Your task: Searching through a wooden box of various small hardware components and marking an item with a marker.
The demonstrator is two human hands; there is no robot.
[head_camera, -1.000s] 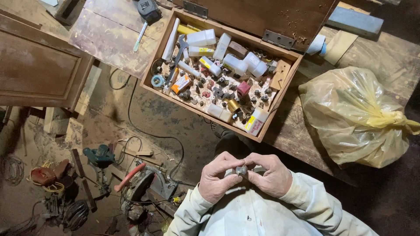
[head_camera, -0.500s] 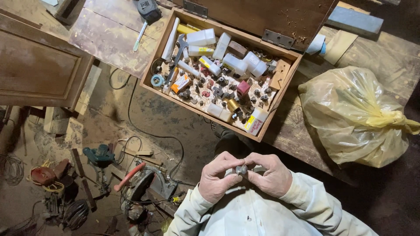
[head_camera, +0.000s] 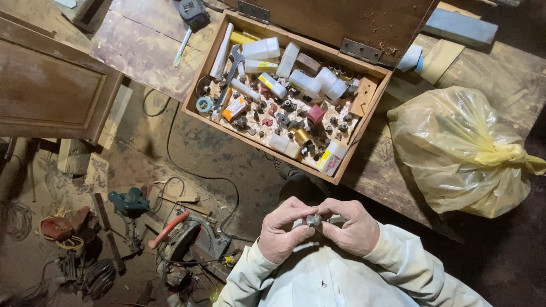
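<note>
Both hands meet close to my chest over a small grey metal part (head_camera: 313,220). My left hand (head_camera: 281,232) pinches it from the left, and my right hand (head_camera: 351,227) pinches it from the right with curled fingers. A thin white piece shows under the fingers, mostly hidden. Above the hands an open wooden box (head_camera: 198,73) sits on the workbench, filled with several small white plastic cases, router bits, a wrench and a red block.
A tied yellow plastic bag (head_camera: 462,150) lies on the bench at right. A tape measure (head_camera: 192,11) sits by the box's far corner. On the dirt floor at left lie a circular saw (head_camera: 190,241), a teal tool (head_camera: 129,202), cables and wood scraps.
</note>
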